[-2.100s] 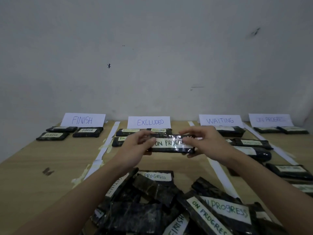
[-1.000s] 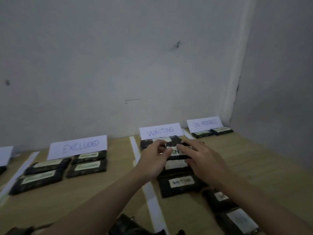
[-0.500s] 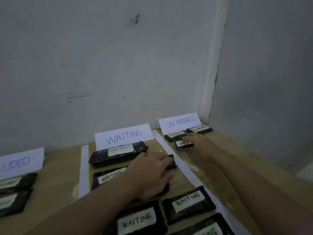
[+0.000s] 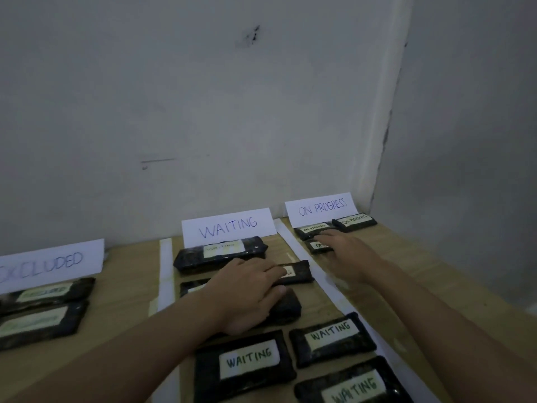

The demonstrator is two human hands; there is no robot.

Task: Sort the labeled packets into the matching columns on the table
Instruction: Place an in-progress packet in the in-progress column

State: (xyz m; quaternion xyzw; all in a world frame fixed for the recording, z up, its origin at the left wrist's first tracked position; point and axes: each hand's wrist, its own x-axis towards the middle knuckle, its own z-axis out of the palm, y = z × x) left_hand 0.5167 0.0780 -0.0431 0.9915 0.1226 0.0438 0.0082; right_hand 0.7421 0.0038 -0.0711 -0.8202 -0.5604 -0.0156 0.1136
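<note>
While your right hand (image 4: 347, 254) reaches to the far right of the table (image 4: 125, 289), its fingers lie flat and spread over an ON PROGRESS packet (image 4: 316, 246) in the column under the ON PROGRESS sign (image 4: 321, 207); the palm hides most of the packet, and whether the fingers pinch it or only rest on it cannot be told. That packet sits on the wood just nearer than two other ON PROGRESS packets, one (image 4: 312, 229) at the left and one (image 4: 355, 221) at the right, both lying against the foot of the sign.

Your left hand (image 4: 247, 295) lies palm down in the WAITING column, loosely curled over a dark packet (image 4: 286, 311) there, with the fingertips touching a second packet (image 4: 296, 273) just beyond; it presses on them rather than lifting either one. Farther off, a WAITING packet (image 4: 220, 253) lies right in front of the WAITING sign (image 4: 228, 226). Nearer you, three more WAITING packets lie label up: one (image 4: 247, 365) at the left, one (image 4: 331, 337) to its right, one (image 4: 354, 385) at the near edge.

A white paper strip (image 4: 293, 242) divides the two columns, and another strip (image 4: 166, 271) marks the left side of WAITING. At the far left, two packets (image 4: 43, 308) lie under the EXCLUDED sign (image 4: 49, 264).
</note>
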